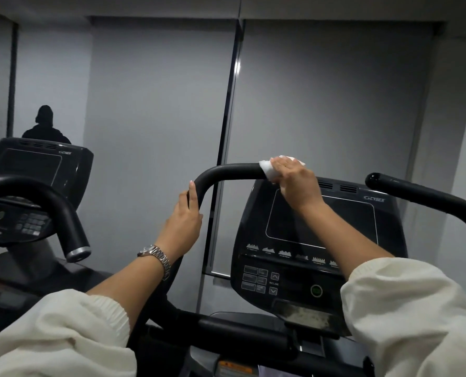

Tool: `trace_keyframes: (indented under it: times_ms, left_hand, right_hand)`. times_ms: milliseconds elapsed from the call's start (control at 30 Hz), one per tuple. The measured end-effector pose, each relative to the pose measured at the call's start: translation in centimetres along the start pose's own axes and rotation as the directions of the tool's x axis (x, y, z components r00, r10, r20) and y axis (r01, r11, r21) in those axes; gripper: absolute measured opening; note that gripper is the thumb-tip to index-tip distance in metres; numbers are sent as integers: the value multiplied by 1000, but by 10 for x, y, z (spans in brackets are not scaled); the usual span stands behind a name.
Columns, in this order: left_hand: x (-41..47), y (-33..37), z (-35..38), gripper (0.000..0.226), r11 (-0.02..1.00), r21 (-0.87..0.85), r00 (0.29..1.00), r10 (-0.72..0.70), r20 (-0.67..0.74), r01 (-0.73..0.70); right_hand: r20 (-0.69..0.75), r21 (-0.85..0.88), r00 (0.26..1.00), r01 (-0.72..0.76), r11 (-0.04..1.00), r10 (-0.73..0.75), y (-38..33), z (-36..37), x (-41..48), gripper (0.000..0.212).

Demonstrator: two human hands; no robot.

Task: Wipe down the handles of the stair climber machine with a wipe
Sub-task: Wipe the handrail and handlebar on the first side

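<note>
Person's arms, head view. I am looking at two arms, each wearing a loose, cream-white knitted sleeve. The left sleeve (pixel 63 330) is bunching into soft, puffed folds and is ending in a finely ribbed cuff sitting partway up the forearm. The right sleeve (pixel 406 308) is showing the same full cut, its rounded edge also sitting partway up the forearm. On the left wrist I am seeing a wristwatch (pixel 155 254): a small silver-coloured case on a linked metal bracelet, which is catching the light. The left hand (pixel 184 216) and the right hand (pixel 294 180) are showing bare; a long, rounded nail is showing on one left-hand finger.
</note>
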State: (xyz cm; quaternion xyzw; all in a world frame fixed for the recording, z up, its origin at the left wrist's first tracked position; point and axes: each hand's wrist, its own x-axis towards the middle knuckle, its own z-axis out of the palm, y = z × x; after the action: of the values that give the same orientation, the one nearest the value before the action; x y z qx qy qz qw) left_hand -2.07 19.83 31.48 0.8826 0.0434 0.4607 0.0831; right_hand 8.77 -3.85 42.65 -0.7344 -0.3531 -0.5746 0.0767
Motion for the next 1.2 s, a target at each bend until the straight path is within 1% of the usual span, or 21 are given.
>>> trace_keyframes:
  times_ms: [100,200,267,333,533,733,900,1000,1100,1200]
  left_hand:
    - [1,0,1,77,1000,4,1000,-3,2,3]
    - [1,-1,2,77,1000,6,1000,-1,6,1]
    - [0,-1,2,78,1000,11,1000,-7,7,7]
    - [0,0,1,78,1000,14,1000,-9,9,9]
    - [1,0,1,77,1000,2,1000,-12,2,12]
    - [1,0,0,77,1000,5,1000,-5,5,5]
    - [2,0,1,77,1000,5,1000,-6,4,6]
    - [1,-1,1,78,1000,3,1000,-5,9,5]
    - [1,0,1,78,1000,26,1000,-9,7,8]
    - [2,1,1,79,999,46,1000,-15,7,14]
  right_hand:
    - [15,37,998,64,997,-64,-24,8,11,50]
    - [-24,46,987,157,987,-156,-42,20,17,52]
    - [-34,44,984,177,983,-175,-43,23,18,55]
    - [-23,29,987,161,986,-161,-32,21,16,56]
    - [24,-10,998,56,998,-56,13,-3,-1,56]
    - [10,-6,999,46,999,-46,10,-6,1,52]
    - [-14,5,991,135,991,-135,-14,13,13,50]
    - [1,43,987,159,986,-159,-41,25,21,51]
    - [34,103,982,180,978,-184,-69,36,30,51]
    - [107,141,960,244,959,-260,-94,36,38,49]
